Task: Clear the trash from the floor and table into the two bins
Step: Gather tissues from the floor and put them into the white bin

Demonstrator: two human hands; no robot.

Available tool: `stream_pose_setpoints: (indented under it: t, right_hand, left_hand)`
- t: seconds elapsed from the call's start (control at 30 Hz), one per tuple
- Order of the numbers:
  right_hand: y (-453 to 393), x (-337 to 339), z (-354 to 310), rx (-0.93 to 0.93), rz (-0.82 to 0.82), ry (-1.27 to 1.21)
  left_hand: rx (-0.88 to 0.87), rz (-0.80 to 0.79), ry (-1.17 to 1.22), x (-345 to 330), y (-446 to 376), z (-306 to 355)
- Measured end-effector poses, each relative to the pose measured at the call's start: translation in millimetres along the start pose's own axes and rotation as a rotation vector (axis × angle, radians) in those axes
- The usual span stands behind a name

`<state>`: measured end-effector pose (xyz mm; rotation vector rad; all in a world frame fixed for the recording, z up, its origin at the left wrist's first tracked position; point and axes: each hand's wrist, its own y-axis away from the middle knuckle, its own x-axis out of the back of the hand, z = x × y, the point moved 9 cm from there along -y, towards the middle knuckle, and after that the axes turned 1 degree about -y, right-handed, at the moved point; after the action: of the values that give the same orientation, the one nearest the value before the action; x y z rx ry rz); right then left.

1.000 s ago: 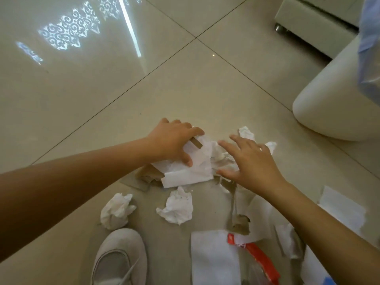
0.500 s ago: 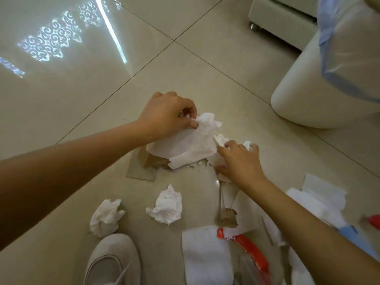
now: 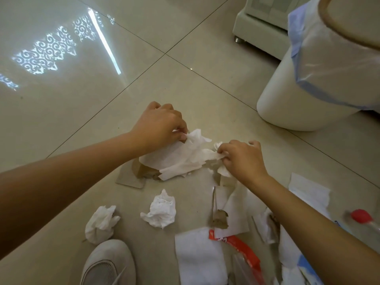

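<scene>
Trash lies scattered on the tiled floor. My left hand (image 3: 159,125) pinches the top of a white paper sheet (image 3: 176,161), lifting it off brown cardboard pieces (image 3: 133,175). My right hand (image 3: 242,159) is closed on crumpled white tissue (image 3: 218,153) beside that sheet. Two tissue balls lie nearer me, one (image 3: 162,209) in the middle and another tissue ball (image 3: 100,223) to its left. A white bin (image 3: 287,99) lined with a bluish plastic bag (image 3: 329,68) stands at the right.
More white paper (image 3: 197,258), a red-and-clear wrapper (image 3: 242,251) and a bottle with a red cap (image 3: 360,215) lie at the lower right. My shoe (image 3: 107,264) is at the bottom edge. A pale furniture base (image 3: 257,31) stands behind the bin.
Both hands went from resting flat on the papers to gripping them. The left hand has raised the white sheet off the cardboard; the right hand has closed on tissue. The view shifted toward the bin.
</scene>
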<state>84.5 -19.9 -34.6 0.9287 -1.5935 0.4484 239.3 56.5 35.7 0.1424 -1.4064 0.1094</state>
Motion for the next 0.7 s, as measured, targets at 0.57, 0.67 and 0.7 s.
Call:
stream_pose_setpoints:
  t: [0.57,0.67,0.7]
  right_hand:
    - [57.5,163.9,46.9,-0.153,0.287,-0.408]
    - [72.3,193.6,52.2,-0.158,0.377,-0.422]
    - [76.5,203.4,53.9,-0.158,0.406,-0.42]
  left_hand:
    - [0.207,0.15,0.628,107.5,-43.0,42.8]
    - [0.232,0.162,0.763,125.0,-56.3,59.5]
    - [0.228,0.164,0.793,131.5,-61.1,66.3]
